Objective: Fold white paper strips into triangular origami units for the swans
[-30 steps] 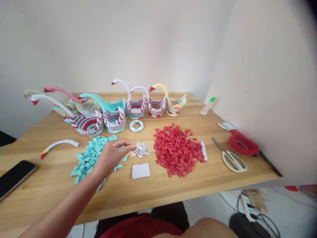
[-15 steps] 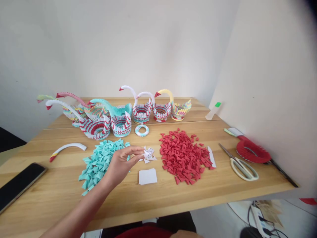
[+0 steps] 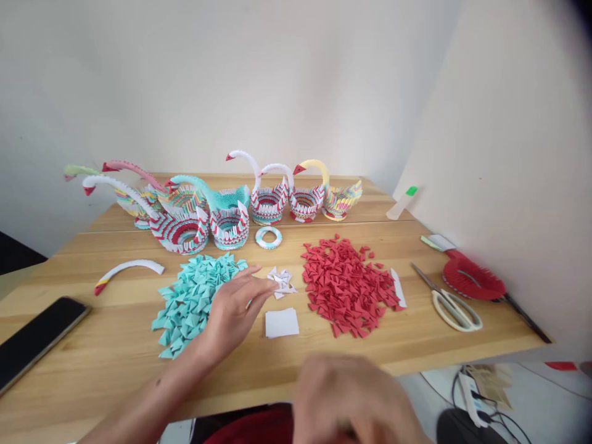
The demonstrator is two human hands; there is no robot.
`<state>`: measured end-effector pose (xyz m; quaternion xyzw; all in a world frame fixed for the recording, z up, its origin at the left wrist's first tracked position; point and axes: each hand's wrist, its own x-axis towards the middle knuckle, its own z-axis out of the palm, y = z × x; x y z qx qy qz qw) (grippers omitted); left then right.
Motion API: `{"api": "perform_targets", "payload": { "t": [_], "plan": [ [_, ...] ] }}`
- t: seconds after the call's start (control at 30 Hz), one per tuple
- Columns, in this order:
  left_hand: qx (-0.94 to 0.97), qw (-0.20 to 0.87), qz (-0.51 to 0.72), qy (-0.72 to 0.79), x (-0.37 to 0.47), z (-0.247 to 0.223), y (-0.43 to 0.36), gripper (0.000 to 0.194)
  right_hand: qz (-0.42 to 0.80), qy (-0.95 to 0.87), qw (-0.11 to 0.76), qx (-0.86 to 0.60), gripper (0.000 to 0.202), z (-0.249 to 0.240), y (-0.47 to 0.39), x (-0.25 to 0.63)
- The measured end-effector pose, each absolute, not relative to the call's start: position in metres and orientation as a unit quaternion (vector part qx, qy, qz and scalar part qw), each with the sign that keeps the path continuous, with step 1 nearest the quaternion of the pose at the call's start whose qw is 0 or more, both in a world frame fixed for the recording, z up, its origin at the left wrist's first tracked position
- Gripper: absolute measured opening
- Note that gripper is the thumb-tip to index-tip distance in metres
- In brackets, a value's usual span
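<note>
My left hand (image 3: pixel 238 305) reaches over the edge of the turquoise folded-paper triangles (image 3: pixel 198 290). Its thumb and fingertips come together at a small heap of white folded-paper pieces (image 3: pixel 284 282); whether a piece is pinched between them is hidden. Just nearer to me lies a stack of white paper slips (image 3: pixel 282 323). My right hand (image 3: pixel 356 401) hangs low at the table's front edge, smeared by motion, so its fingers cannot be read. Right of the white heap spreads a large pile of red folded-paper triangles (image 3: pixel 349 287).
Several paper swans (image 3: pixel 185 234) stand along the back, with a white-and-turquoise paper ring (image 3: pixel 268 237) before them. A curved white paper neck (image 3: pixel 132 265) and a phone (image 3: pixel 41 339) lie left. Scissors (image 3: pixel 451 305) and a red paper piece (image 3: pixel 472 277) lie right.
My right hand has risen into view at the bottom. My left hand stays by the white pieces, its fingers slightly shifted. The whole view has moved a little.
</note>
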<state>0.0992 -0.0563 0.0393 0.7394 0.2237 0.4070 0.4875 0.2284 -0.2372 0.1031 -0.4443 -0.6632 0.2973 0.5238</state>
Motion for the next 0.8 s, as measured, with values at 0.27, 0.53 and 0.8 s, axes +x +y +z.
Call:
{"api": "perform_targets", "payload": {
  "t": [0.27,0.53,0.8],
  "plan": [
    [0.767,0.473,0.392,0.184,0.091,0.031,-0.065,0.032,-0.045,-0.67,0.457,-0.583,0.02,0.049,-0.18,0.254],
    [0.833,0.304,0.452,0.093,0.091,0.022,-0.061,0.04,-0.022,-0.677,0.442,-0.588,0.016,0.042,-0.172,0.251],
    [0.84,0.282,0.449,0.116,0.093,0.024,-0.054,0.007,-0.021,-0.674,0.452,-0.584,0.017,0.037,-0.166,0.251]
  ]
}}
